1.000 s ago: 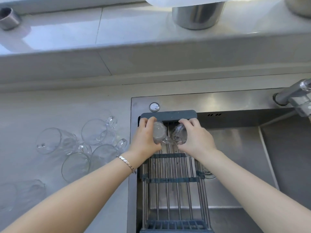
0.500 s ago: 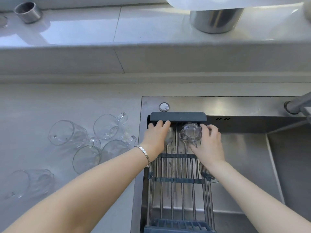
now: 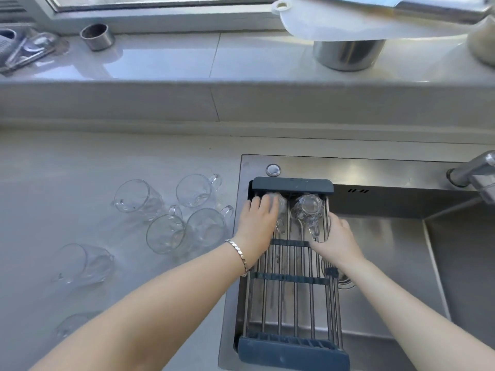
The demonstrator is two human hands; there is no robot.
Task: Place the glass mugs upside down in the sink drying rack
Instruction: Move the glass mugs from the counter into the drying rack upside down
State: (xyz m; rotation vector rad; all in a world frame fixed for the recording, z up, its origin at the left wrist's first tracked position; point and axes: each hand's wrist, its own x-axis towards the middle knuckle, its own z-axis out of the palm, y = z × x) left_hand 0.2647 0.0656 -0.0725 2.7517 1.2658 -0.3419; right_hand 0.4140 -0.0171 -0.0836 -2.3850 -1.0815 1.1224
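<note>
A drying rack (image 3: 292, 184) with steel rods and dark blue ends spans the left part of the sink. Two glass mugs stand upside down at its far end. My left hand (image 3: 255, 222) lies over the left mug (image 3: 281, 203), fingers curled on it. The right mug (image 3: 308, 206) stands uncovered, its handle pointing toward me. My right hand (image 3: 338, 238) is just behind it, fingertips beside the handle. Several more glass mugs (image 3: 166, 232) lie on their sides on the counter to the left of the sink.
The steel sink basin (image 3: 388, 263) lies to the right of the rack, with a faucet (image 3: 474, 170) at its far right. On the window sill stand a small steel cup (image 3: 97, 37) and a steel pot (image 3: 348, 54) under a white board.
Both mugs went from tilted in my hands to standing upside down on the rack's far end. My right hand has drawn back from its mug toward me.
</note>
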